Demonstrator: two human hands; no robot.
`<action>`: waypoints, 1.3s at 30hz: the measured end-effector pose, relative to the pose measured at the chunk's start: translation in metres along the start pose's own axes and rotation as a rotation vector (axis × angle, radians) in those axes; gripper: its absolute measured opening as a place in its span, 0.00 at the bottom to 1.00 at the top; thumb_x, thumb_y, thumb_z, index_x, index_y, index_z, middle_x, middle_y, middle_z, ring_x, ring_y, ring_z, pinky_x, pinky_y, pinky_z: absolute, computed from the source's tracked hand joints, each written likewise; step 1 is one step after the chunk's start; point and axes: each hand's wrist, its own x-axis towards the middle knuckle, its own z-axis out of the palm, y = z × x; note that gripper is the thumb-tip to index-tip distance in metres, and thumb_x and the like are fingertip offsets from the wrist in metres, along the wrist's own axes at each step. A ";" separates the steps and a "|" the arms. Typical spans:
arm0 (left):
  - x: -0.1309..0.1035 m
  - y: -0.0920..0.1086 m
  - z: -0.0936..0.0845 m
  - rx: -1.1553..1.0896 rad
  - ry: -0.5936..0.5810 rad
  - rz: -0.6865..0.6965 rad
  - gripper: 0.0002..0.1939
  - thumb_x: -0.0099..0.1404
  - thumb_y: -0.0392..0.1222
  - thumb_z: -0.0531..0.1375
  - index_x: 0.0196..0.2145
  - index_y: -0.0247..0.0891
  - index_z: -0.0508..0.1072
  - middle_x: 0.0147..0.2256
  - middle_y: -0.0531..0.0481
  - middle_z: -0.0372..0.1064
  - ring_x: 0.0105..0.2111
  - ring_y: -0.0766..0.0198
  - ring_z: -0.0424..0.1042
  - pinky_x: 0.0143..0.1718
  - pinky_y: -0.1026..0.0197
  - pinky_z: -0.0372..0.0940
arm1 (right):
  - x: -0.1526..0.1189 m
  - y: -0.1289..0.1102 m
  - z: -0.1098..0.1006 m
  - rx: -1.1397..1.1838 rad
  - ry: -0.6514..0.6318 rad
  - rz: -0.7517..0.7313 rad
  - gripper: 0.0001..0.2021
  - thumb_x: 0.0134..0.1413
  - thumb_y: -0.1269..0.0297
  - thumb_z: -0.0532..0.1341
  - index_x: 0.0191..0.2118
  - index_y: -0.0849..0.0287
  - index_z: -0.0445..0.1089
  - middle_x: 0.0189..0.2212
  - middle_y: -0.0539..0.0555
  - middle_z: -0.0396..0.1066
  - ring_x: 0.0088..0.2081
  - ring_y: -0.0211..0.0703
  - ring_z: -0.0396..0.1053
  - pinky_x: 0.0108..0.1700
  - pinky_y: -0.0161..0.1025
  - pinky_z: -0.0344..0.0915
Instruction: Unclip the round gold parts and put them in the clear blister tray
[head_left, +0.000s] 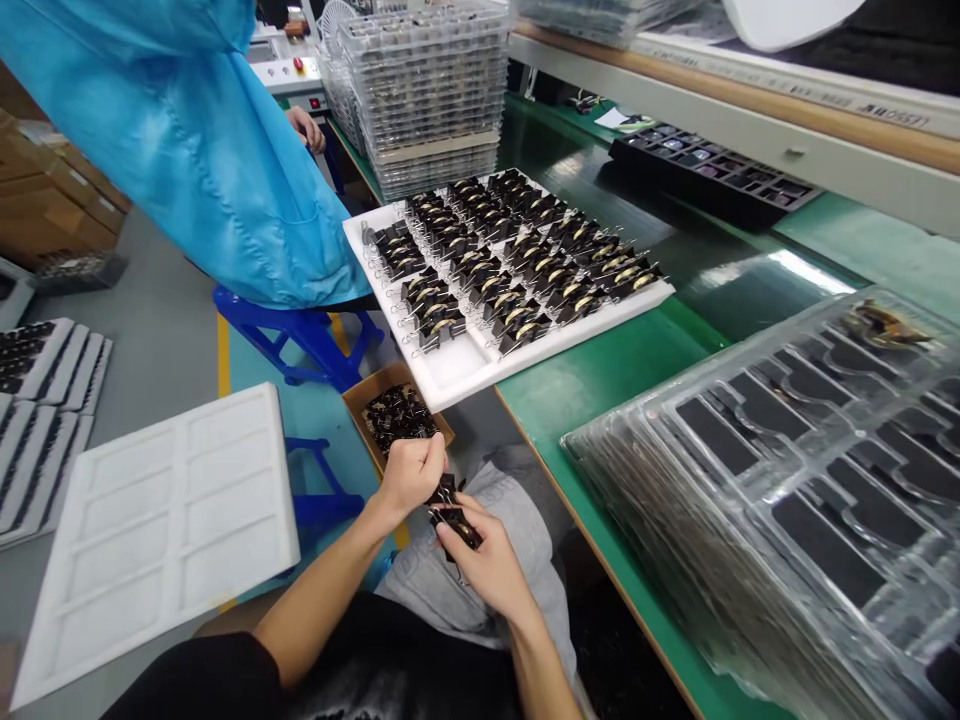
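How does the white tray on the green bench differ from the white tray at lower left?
The white tray on the bench holds rows of black binder clips; the white tray at lower left has bare compartments. The bench tray lies flat on the green bench, overhanging its edge; the lower-left tray sits off it, tilted. Both are white and compartmented.

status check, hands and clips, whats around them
Left hand and right hand together pinching black binder clips over the lap. Brown box of clips just beyond. White tray of clipped rows ahead.
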 end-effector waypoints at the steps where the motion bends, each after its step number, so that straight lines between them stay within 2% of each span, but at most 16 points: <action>1: -0.001 -0.005 0.002 -0.039 0.040 -0.026 0.30 0.75 0.49 0.48 0.18 0.39 0.73 0.19 0.49 0.72 0.22 0.64 0.72 0.29 0.62 0.62 | 0.001 0.000 0.002 0.009 0.004 -0.002 0.11 0.62 0.62 0.63 0.47 0.56 0.80 0.52 0.57 0.74 0.52 0.52 0.72 0.52 0.43 0.70; 4: -0.005 -0.019 0.004 -0.151 0.175 -0.121 0.30 0.74 0.52 0.49 0.17 0.39 0.73 0.18 0.49 0.70 0.21 0.64 0.70 0.28 0.62 0.62 | 0.005 0.002 0.007 -0.025 -0.005 -0.022 0.10 0.62 0.63 0.64 0.46 0.56 0.80 0.51 0.57 0.75 0.52 0.52 0.72 0.55 0.45 0.69; 6: -0.002 -0.031 0.000 -0.187 0.246 -0.192 0.30 0.73 0.53 0.48 0.17 0.39 0.72 0.19 0.49 0.70 0.21 0.63 0.69 0.27 0.62 0.62 | 0.008 0.004 0.010 -0.040 -0.018 -0.015 0.10 0.62 0.63 0.64 0.45 0.56 0.81 0.49 0.57 0.76 0.50 0.51 0.73 0.54 0.45 0.70; 10: 0.026 -0.064 -0.023 -0.045 0.317 -0.334 0.31 0.74 0.52 0.42 0.20 0.39 0.72 0.23 0.45 0.73 0.26 0.59 0.72 0.32 0.59 0.64 | 0.014 0.014 0.014 0.160 -0.018 0.085 0.12 0.60 0.57 0.66 0.42 0.58 0.81 0.51 0.58 0.73 0.45 0.49 0.73 0.42 0.40 0.76; 13: 0.044 -0.077 -0.039 0.085 0.311 -0.367 0.25 0.72 0.55 0.49 0.28 0.38 0.76 0.31 0.40 0.76 0.36 0.51 0.74 0.41 0.54 0.64 | 0.018 0.022 0.015 0.339 0.007 0.156 0.16 0.60 0.52 0.66 0.45 0.59 0.80 0.49 0.58 0.72 0.43 0.48 0.73 0.36 0.39 0.77; 15: 0.041 -0.069 -0.041 0.134 0.284 -0.336 0.21 0.71 0.54 0.51 0.37 0.37 0.78 0.38 0.39 0.76 0.43 0.49 0.73 0.46 0.52 0.63 | 0.019 0.025 0.014 0.366 0.022 0.159 0.17 0.60 0.51 0.66 0.47 0.58 0.79 0.49 0.58 0.72 0.44 0.48 0.73 0.37 0.39 0.77; 18: 0.012 -0.037 -0.033 0.052 0.176 -0.164 0.24 0.76 0.50 0.42 0.41 0.39 0.76 0.41 0.42 0.75 0.43 0.55 0.72 0.46 0.55 0.63 | 0.022 0.024 0.014 0.257 0.063 0.085 0.15 0.60 0.53 0.66 0.46 0.57 0.80 0.53 0.59 0.71 0.47 0.51 0.74 0.43 0.43 0.76; 21: -0.018 -0.003 -0.021 0.082 0.030 0.089 0.23 0.77 0.48 0.43 0.35 0.40 0.74 0.35 0.46 0.73 0.38 0.57 0.69 0.42 0.54 0.61 | 0.023 0.019 0.017 0.063 0.107 -0.055 0.11 0.62 0.60 0.65 0.47 0.55 0.80 0.54 0.59 0.72 0.55 0.54 0.71 0.58 0.49 0.69; 23: -0.025 0.009 -0.015 0.173 0.031 0.167 0.22 0.76 0.46 0.46 0.27 0.41 0.70 0.28 0.47 0.70 0.34 0.58 0.67 0.40 0.54 0.58 | 0.023 0.017 0.019 -0.009 0.116 -0.112 0.11 0.62 0.64 0.63 0.48 0.54 0.79 0.54 0.58 0.73 0.58 0.53 0.69 0.62 0.50 0.64; 24: -0.025 0.011 -0.013 0.187 0.061 0.172 0.23 0.76 0.45 0.46 0.24 0.41 0.67 0.25 0.48 0.67 0.31 0.59 0.65 0.38 0.54 0.57 | 0.023 0.018 0.020 -0.021 0.123 -0.109 0.12 0.61 0.66 0.64 0.49 0.54 0.79 0.54 0.58 0.73 0.57 0.53 0.70 0.61 0.49 0.66; 28: -0.012 0.008 -0.012 0.073 0.156 0.135 0.26 0.75 0.45 0.46 0.18 0.42 0.58 0.20 0.50 0.58 0.23 0.63 0.59 0.30 0.56 0.55 | 0.020 0.026 0.021 0.047 0.161 0.004 0.22 0.49 0.67 0.72 0.52 0.55 0.76 0.60 0.60 0.67 0.47 0.50 0.75 0.51 0.46 0.74; 29: -0.009 0.006 -0.012 0.051 0.167 0.121 0.26 0.75 0.46 0.47 0.17 0.42 0.57 0.19 0.51 0.57 0.21 0.64 0.58 0.28 0.56 0.53 | 0.019 0.029 0.021 0.064 0.173 0.008 0.22 0.48 0.66 0.72 0.51 0.55 0.77 0.60 0.60 0.67 0.48 0.51 0.75 0.51 0.47 0.74; 32: 0.000 0.000 -0.015 0.019 0.212 0.050 0.28 0.74 0.49 0.50 0.15 0.41 0.55 0.17 0.53 0.53 0.19 0.66 0.54 0.26 0.57 0.50 | 0.020 0.035 0.022 0.051 0.201 -0.044 0.13 0.54 0.65 0.70 0.46 0.57 0.79 0.55 0.60 0.71 0.55 0.53 0.71 0.58 0.49 0.69; 35: 0.017 -0.016 -0.025 -0.034 0.323 -0.061 0.26 0.72 0.51 0.50 0.17 0.41 0.62 0.18 0.52 0.59 0.21 0.65 0.60 0.27 0.59 0.55 | 0.021 0.038 0.026 0.133 0.256 -0.030 0.09 0.55 0.63 0.69 0.41 0.58 0.80 0.50 0.60 0.74 0.53 0.52 0.72 0.57 0.48 0.69; 37: 0.032 -0.033 -0.035 0.013 0.389 -0.164 0.25 0.73 0.52 0.48 0.22 0.40 0.68 0.22 0.49 0.65 0.25 0.61 0.66 0.32 0.59 0.59 | 0.021 0.038 0.028 0.337 0.290 0.041 0.09 0.54 0.60 0.71 0.39 0.59 0.80 0.47 0.58 0.75 0.47 0.51 0.74 0.52 0.47 0.72; 39: 0.044 -0.051 -0.041 0.177 0.407 -0.249 0.23 0.73 0.54 0.48 0.30 0.39 0.74 0.30 0.43 0.71 0.35 0.54 0.72 0.39 0.56 0.63 | 0.021 0.037 0.030 0.579 0.308 0.131 0.12 0.51 0.58 0.73 0.39 0.59 0.79 0.42 0.56 0.76 0.42 0.49 0.76 0.48 0.47 0.73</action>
